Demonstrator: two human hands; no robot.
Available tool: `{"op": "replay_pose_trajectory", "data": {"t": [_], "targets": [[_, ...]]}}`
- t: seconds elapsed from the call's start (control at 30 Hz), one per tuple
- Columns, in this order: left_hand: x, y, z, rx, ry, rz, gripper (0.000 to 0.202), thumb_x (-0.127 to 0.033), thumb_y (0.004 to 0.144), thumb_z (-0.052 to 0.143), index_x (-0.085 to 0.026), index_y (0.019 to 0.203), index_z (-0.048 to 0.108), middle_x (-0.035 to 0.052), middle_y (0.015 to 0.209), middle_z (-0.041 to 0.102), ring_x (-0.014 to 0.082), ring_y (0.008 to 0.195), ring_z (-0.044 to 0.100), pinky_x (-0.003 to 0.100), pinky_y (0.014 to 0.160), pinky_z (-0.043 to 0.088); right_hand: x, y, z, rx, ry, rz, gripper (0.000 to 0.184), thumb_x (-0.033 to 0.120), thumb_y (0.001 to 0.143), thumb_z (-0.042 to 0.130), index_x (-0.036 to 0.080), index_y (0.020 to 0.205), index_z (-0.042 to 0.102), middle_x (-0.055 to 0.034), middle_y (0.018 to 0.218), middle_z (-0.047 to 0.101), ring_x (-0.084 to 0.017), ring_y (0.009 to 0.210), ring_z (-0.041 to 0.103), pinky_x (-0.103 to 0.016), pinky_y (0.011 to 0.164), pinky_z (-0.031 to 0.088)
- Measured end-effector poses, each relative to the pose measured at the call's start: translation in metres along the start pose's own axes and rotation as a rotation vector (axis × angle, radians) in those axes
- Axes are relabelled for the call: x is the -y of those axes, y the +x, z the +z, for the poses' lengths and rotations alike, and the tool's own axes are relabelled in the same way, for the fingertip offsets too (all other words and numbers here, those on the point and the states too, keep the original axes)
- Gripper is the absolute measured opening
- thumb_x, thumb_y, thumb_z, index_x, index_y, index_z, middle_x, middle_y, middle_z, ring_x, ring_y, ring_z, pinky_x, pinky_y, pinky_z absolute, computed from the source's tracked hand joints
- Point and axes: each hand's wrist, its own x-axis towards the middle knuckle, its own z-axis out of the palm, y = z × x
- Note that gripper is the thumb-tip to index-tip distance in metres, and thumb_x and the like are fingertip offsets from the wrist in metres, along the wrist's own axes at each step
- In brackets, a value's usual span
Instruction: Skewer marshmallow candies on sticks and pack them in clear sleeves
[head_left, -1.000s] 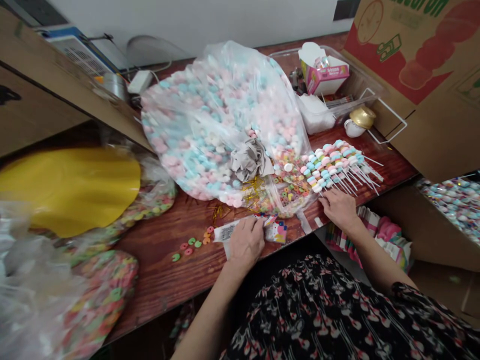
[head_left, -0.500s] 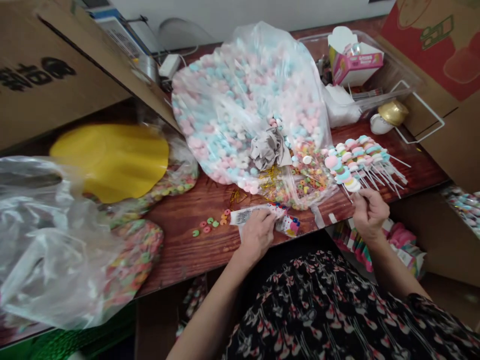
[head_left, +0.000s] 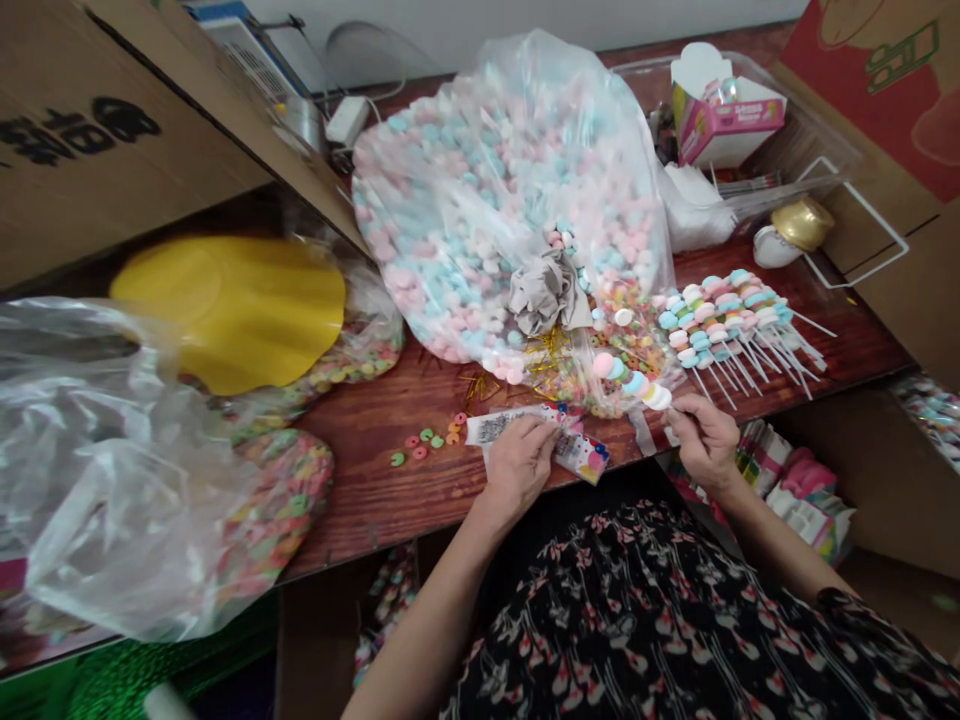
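My right hand (head_left: 705,440) pinches the stick of a candy skewer (head_left: 632,380), whose pink, blue, yellow and white pieces point up and to the left. A pile of similar candy skewers (head_left: 731,315) lies just beyond, sticks toward me. My left hand (head_left: 523,455) is closed on a printed plastic packaging bag (head_left: 581,452) near the table's front edge; its fingertips press into the film. Left of that bag lie several loose ring candies (head_left: 427,438), green, red and orange. Gold twist ties (head_left: 480,390) are scattered behind it.
A large clear bag of pastel marshmallow-like candies (head_left: 465,220) fills the back, with crumpled grey paper (head_left: 547,293) on it. A yellow sheet-like piece (head_left: 232,310) and plastic bags (head_left: 135,480) lie left. A clear tray (head_left: 817,150) and cardboard boxes (head_left: 892,100) stand right.
My right hand has moved left, carrying the candy skewer away from the pile toward the packaging bag. My left hand stays on the packaging bag. The view has shifted slightly.
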Motion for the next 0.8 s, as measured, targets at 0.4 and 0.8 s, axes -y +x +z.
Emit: {"op": "replay_pose_trajectory", "data": {"t": [0.4, 0.8], "targets": [[-0.024, -0.007, 0.003, 0.099, 0.178, 0.018, 0.018, -0.027, 0.092, 0.055, -0.021, 0.094, 0.072, 0.0061, 0.089, 0.068, 0.0189, 0.080, 0.057, 0.032, 0.068, 0.044, 0.003, -0.010, 0.012, 0.007, 0.055, 0.047, 0.006, 0.023, 0.088, 0.055, 0.021, 0.087, 0.061, -0.0001, 0.073, 0.063, -0.012, 0.060, 0.058, -0.024, 0.057, 0.048], [-0.014, -0.017, 0.000, 0.128, 0.086, 0.004, 0.021, -0.018, 0.092, 0.050, -0.019, 0.100, 0.069, 0.0086, 0.100, 0.067, 0.0201, 0.092, 0.060, 0.032, 0.078, 0.050, 0.002, -0.010, 0.019, 0.064, 0.111, 0.009, 0.008, 0.024, 0.089, 0.053, 0.020, 0.086, 0.060, -0.0004, 0.072, 0.063, -0.012, 0.060, 0.058, -0.025, 0.058, 0.048]]}}
